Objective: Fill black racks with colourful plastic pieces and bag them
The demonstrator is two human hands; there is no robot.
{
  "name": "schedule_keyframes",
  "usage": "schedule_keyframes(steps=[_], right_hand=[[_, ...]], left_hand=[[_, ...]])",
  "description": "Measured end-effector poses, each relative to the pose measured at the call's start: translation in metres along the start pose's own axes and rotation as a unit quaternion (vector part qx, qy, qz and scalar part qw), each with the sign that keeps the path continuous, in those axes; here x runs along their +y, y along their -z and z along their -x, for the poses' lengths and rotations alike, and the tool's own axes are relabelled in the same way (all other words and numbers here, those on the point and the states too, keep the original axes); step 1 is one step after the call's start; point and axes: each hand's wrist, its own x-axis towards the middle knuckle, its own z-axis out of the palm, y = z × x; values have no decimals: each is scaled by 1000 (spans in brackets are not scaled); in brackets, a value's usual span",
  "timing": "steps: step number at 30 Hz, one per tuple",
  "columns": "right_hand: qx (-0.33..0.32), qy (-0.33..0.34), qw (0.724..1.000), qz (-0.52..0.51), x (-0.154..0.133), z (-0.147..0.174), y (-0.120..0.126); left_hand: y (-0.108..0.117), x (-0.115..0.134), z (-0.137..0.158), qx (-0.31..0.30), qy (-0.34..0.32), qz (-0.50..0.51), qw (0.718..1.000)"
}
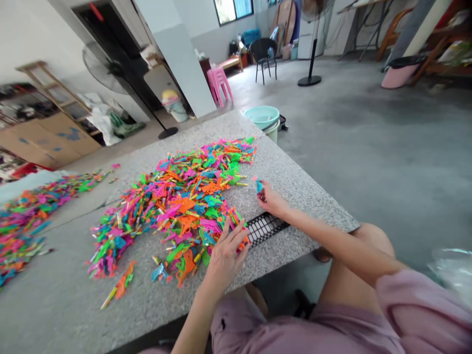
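Right hand: just right of the frame's centre, the right hand [275, 200] has thumb and fingers pinched together on a small blue piece [259, 186], held up near the far side of the grid.
Left hand: lower centre, the left hand [226, 255] lies palm down, fingers spread over bright pieces [235, 215] at the grid's left end; whether it grips any of them, cannot tell.
Grid: black mesh grid [263, 227], right of centre, lying along the near edge of the speckled table [306, 196], between the two hands.
Grid, filled part: left end only, it seems; colour crowds there under the fingers. Seated in the mesh or merely against it, cannot tell.
Grid, bare part: middle and right show pale cells with nothing bright in them.
Main heap: plastic pieces [188, 196], many gun-shaped, in pink, orange, green and blue, sprawled across the centre and touching the left hand's side.
Strays: orange-and-green piece [121, 287] with a yellow stick, lower left, apart from the heap.
Second heap: more pieces [33, 211] at the left edge.
Progress, judged: early on this grid; most of its length unfilled, supply plentiful.
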Motion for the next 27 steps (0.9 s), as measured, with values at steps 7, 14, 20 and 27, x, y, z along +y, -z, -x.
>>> schedule_keyframes(steps=[7, 14, 20, 27], right_hand=[[-1, -99, 981, -166, -34, 102, -28], [-105, -37, 990, 90, -52, 92, -30], [-147, -42, 977, 148, -59, 81, -32], [-143, -11, 978, 148, -58, 88, -39]], left_hand=[[-1, 4, -3, -3, 14, 18, 1000], [-2, 6, -3, -2, 28, 17, 999], [-5, 10, -7, 17, 31, 10, 999], [-13, 8, -7, 47, 49, -6, 998]])
